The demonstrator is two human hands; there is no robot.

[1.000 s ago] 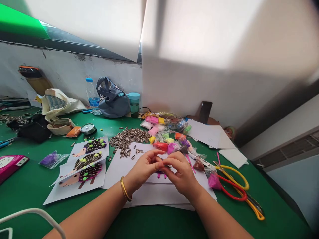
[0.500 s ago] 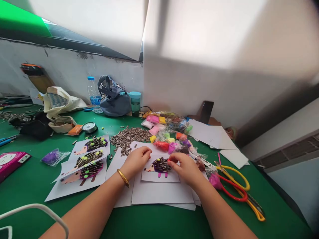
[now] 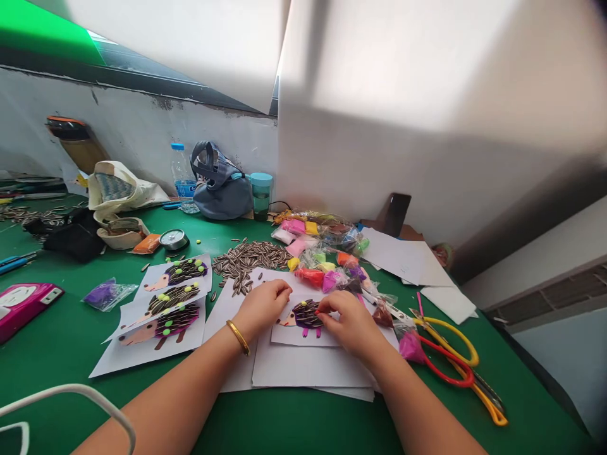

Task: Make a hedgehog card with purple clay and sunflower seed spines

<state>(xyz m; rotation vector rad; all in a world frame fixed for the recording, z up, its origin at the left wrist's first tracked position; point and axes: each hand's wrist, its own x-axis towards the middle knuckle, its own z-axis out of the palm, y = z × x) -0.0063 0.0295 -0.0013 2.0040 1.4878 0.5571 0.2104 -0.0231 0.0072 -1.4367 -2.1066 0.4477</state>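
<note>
A hedgehog picture [image 3: 307, 316] in dark purple clay lies on a white sheet before me, with sunflower seeds for spines, pink legs and a yellow-green dot. My right hand [image 3: 348, 322] is closed at the hedgehog's rear, a small red piece of clay [image 3: 318, 311] showing at its thumb and fingertip. Left of the picture, my left hand [image 3: 265, 304] hovers by the paper's upper corner, its fingertips pinched together; whatever they hold, if anything, is hidden. Behind it spreads a pile of striped sunflower seeds [image 3: 251, 260].
Several finished hedgehog pictures [image 3: 183, 322] overlap at left. Bagged coloured clay [image 3: 310, 277] lies behind my right hand. Yellow- and red-handled scissors [image 3: 467, 379] rest at right. A blue bag [image 3: 222, 196], a water bottle [image 3: 184, 183] and a teal cup [image 3: 261, 196] stand along the wall.
My right hand has shifted slightly left over the hedgehog's back, the red piece still at its fingertips. My left hand stays nearly in place. The whole view has turned a little.
</note>
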